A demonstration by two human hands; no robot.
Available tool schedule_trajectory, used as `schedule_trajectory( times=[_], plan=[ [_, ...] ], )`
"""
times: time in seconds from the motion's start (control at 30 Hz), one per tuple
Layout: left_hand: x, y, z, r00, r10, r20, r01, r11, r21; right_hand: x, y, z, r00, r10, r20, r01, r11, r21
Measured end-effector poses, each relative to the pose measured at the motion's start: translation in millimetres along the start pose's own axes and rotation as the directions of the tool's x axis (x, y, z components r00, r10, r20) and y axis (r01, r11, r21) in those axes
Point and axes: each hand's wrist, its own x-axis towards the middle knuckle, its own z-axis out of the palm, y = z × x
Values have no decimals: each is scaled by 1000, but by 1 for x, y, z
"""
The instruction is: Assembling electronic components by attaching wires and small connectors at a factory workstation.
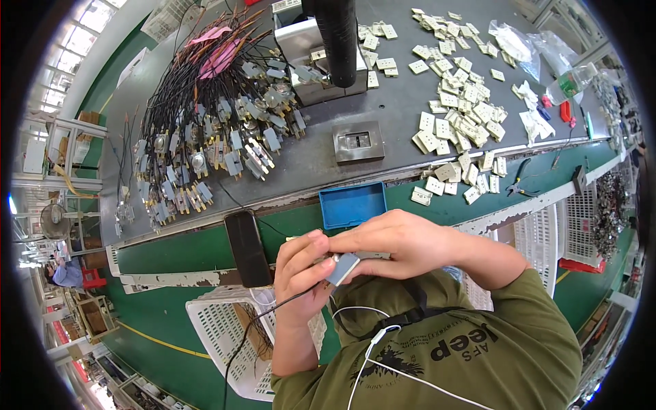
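Nearest: both hands raised close to the chest, over an olive-green sleeve and a white earphone cable. Left hand (301, 273) curled closed, fingers and thumb pinching a small grey plug housing (344, 268); a thin black wire (263, 316) trails from it down past the wrist. Right hand (403, 242) closed over the same piece from the other side, fingertips meeting the left thumb. The part where the two hands join is mostly covered by fingers; its detail cannot be made out.

Below and left: white slatted plastic crate (225, 335), partly cut off by the left forearm.

Just beyond the hands: a dark phone (247, 247) lying across the green front edge of the worktop (383, 113); beside it an open blue tray (352, 204), interior bare.

Mid worktop: small grey metal fixture block (359, 142) with a recessed slot, standing alone on open grey surface.

Left: large heap of black-wired grey plug assemblies (212, 137) with brass pins, tangled; pink tags near its far end.

Right: scattered cream-coloured plastic covers (458, 116), several spilling over the front edge; pliers (519, 179) on the green rail.

Far: a black cylindrical column (338, 37) on a grey press base, top cut off; clear plastic bags (512, 41) and a bottle at the far right corner, bent by the lens.
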Motion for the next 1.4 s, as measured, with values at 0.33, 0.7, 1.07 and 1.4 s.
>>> schedule_trajectory(
  times=[0.33,0.7,1.07,1.4],
  plan=[
    [-16,7,7,976,-191,-105,150,938,-314,0,-6,0,996,4,95,-4,1000,-8],
    [-249,-75,-239,-17,-578,-816,371,754,-542,-31,13,-10,874,463,-149,-408,865,292],
    [-369,-98,-227,-390,-860,-328,326,204,-923,-33,22,-8,826,546,-137,-523,835,174],
    [-44,-47,-83,586,-802,-115,809,571,136,-28,14,-8,873,477,-103,-462,875,144]
  ],
)
